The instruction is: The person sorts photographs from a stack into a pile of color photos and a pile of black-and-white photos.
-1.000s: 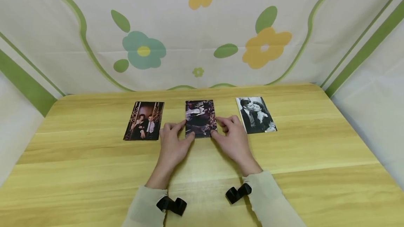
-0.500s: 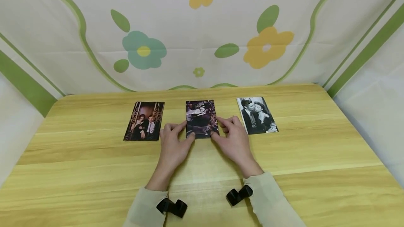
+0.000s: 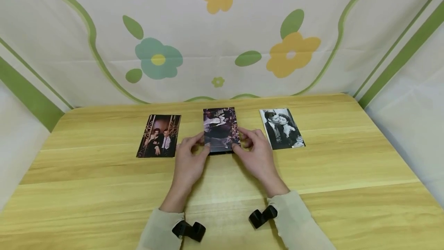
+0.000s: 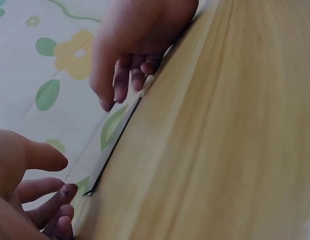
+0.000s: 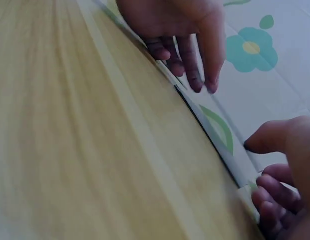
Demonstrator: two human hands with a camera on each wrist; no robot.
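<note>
In the head view, a glossy colour photo (image 3: 220, 130) of a dark, crowded scene is held at the middle of the table. My left hand (image 3: 190, 161) pinches its left side, thumb near the lower corner. On the opposite side, my right hand (image 3: 256, 153) grips it likewise. A dark strip (image 3: 222, 153) shows below its near edge, apparently another print underneath. Both wrist views show the two hands facing each other, with a thin dark-edged print (image 4: 114, 145) flat on the table between them; the raised photo is hard to make out there.
On the wooden table (image 3: 104, 188), a colour photo of a couple (image 3: 158, 136) lies to the left. A black-and-white photo of a couple (image 3: 282, 128) lies to the right, close to my right fingers. Behind stands a white flowered cloth (image 3: 208, 38).
Both hands have raised the middle photo slightly off the table, uncovering a dark edge beneath it. The side photos stay put; the view has tilted a little.
</note>
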